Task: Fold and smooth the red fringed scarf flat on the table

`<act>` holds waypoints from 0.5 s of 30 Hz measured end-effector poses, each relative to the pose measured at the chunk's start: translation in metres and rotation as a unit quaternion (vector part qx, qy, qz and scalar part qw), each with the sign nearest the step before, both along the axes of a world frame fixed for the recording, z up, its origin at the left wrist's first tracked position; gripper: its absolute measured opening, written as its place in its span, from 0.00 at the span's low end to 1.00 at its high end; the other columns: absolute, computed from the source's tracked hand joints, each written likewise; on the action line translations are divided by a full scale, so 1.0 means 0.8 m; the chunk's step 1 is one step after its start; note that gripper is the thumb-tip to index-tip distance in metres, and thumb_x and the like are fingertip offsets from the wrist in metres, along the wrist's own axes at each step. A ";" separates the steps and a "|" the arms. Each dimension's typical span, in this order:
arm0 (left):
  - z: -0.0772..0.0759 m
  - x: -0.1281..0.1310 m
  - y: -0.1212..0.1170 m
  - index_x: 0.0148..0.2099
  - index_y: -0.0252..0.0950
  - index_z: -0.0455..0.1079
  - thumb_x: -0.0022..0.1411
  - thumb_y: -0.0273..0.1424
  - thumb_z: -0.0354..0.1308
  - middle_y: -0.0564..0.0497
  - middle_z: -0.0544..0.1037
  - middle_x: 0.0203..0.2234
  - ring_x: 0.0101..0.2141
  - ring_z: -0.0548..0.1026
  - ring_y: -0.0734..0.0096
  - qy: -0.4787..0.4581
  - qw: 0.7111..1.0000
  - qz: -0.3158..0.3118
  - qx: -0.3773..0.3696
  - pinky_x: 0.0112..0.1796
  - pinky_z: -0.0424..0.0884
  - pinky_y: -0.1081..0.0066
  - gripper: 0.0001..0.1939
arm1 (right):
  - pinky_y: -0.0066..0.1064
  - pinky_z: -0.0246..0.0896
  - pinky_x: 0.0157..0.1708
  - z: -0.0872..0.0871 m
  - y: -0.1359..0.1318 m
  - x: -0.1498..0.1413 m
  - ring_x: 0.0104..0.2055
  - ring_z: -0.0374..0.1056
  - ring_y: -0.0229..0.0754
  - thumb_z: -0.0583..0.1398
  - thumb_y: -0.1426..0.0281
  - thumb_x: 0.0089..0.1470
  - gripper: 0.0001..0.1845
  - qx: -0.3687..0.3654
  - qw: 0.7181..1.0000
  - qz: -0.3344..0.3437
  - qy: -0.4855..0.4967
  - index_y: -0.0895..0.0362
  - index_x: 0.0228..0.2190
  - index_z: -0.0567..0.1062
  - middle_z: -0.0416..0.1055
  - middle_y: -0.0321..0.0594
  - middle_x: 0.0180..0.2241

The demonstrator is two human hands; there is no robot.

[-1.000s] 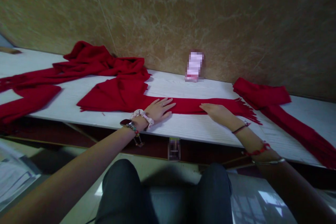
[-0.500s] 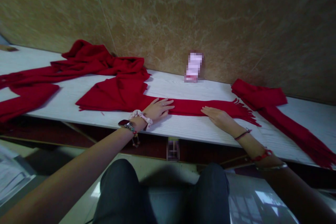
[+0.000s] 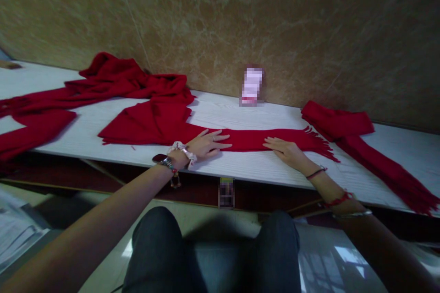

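Note:
A red fringed scarf lies lengthwise on the white wood-grain table. Its right end is flat with the fringe spread out, while its left part is bunched into a wide fold. My left hand rests flat on the scarf near its middle, fingers spread and pointing right. Closer to the fringe, my right hand lies over the scarf's near edge, fingers stretched out to the left. Neither hand grasps the cloth.
To the right lies another red scarf, folded over at its top. More red cloth is heaped at the left back, against the marbled wall. A blurred pinkish object leans there. Below the table edge are my knees.
My left hand's fingers have spread a little and shifted slightly right along the scarf. My right hand has hardly moved. The whole view has shifted slightly.

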State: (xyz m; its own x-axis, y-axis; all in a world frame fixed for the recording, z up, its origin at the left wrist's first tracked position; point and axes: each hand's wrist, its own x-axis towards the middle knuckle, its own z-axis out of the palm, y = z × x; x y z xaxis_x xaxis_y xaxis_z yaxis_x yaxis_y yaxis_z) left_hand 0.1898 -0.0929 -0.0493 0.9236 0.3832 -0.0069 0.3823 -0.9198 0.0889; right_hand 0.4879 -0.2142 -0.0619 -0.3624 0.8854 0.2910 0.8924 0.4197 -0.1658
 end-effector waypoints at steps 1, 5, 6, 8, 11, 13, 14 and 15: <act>-0.001 -0.001 0.001 0.57 0.53 0.56 0.60 0.31 0.44 0.58 0.53 0.59 0.60 0.45 0.61 0.005 1.000 0.000 -0.003 0.54 0.44 0.47 0.23 | 0.44 0.53 0.55 -0.001 0.000 0.001 0.55 0.58 0.41 0.48 0.77 0.54 0.21 0.001 1.000 0.003 -0.001 0.55 0.47 0.70 0.66 0.41 0.51; 0.000 -0.012 0.001 0.57 0.57 0.55 0.61 0.32 0.45 0.60 0.48 0.61 0.60 0.42 0.51 0.026 0.999 0.023 0.004 0.52 0.42 0.42 0.23 | 0.41 0.52 0.55 -0.001 -0.002 0.001 0.55 0.58 0.41 0.48 0.78 0.53 0.21 0.010 1.000 0.008 -0.011 0.59 0.46 0.70 0.66 0.44 0.50; 0.002 -0.015 -0.001 0.57 0.58 0.55 0.60 0.33 0.45 0.59 0.47 0.61 0.60 0.42 0.48 0.036 0.999 0.032 0.005 0.52 0.42 0.40 0.23 | 0.41 0.53 0.55 0.000 -0.002 0.001 0.55 0.58 0.41 0.48 0.78 0.53 0.21 0.013 1.000 0.008 -0.013 0.60 0.46 0.70 0.66 0.45 0.50; 0.008 -0.019 -0.007 0.57 0.57 0.55 0.61 0.34 0.45 0.58 0.47 0.61 0.59 0.42 0.44 0.056 0.997 0.054 0.005 0.50 0.44 0.38 0.22 | 0.40 0.53 0.55 0.004 -0.002 -0.003 0.54 0.58 0.41 0.48 0.79 0.52 0.21 0.018 1.000 0.007 -0.017 0.61 0.46 0.70 0.67 0.45 0.49; 0.015 -0.011 -0.019 0.56 0.55 0.58 0.61 0.34 0.45 0.54 0.53 0.60 0.59 0.45 0.43 0.056 0.995 0.076 0.032 0.49 0.46 0.38 0.21 | 0.39 0.55 0.54 0.014 0.002 -0.017 0.55 0.58 0.42 0.49 0.77 0.52 0.20 0.035 0.999 0.004 -0.015 0.63 0.46 0.71 0.68 0.46 0.48; 0.018 0.005 -0.026 0.55 0.51 0.60 0.61 0.33 0.45 0.51 0.57 0.57 0.59 0.47 0.49 0.029 0.995 0.070 0.068 0.51 0.46 0.42 0.20 | 0.38 0.55 0.54 0.021 0.007 -0.031 0.54 0.59 0.42 0.50 0.76 0.52 0.19 0.050 0.998 0.013 -0.023 0.65 0.45 0.71 0.68 0.48 0.48; 0.018 0.014 -0.029 0.55 0.48 0.61 0.62 0.33 0.45 0.50 0.59 0.56 0.59 0.48 0.53 0.009 0.995 0.062 0.082 0.53 0.45 0.45 0.19 | 0.38 0.55 0.54 0.024 0.010 -0.039 0.54 0.59 0.43 0.51 0.76 0.52 0.19 0.054 0.998 0.021 -0.034 0.65 0.45 0.71 0.68 0.48 0.48; 0.016 0.023 -0.030 0.55 0.46 0.62 0.62 0.33 0.44 0.49 0.60 0.56 0.58 0.50 0.57 -0.011 0.994 0.054 0.091 0.54 0.45 0.49 0.19 | 0.38 0.55 0.54 0.026 0.013 -0.047 0.54 0.59 0.43 0.51 0.75 0.52 0.19 0.053 0.997 0.031 -0.051 0.64 0.46 0.70 0.68 0.47 0.49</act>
State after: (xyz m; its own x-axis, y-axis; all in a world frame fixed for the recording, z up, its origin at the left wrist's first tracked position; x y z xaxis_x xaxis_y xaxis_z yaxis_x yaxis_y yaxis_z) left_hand 0.2086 -0.1172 -0.0362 0.8758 0.4739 0.0919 0.4802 -0.8747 -0.0660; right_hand 0.4505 -0.2040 -0.0411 -0.4477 0.8270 0.3400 0.8743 0.4847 -0.0276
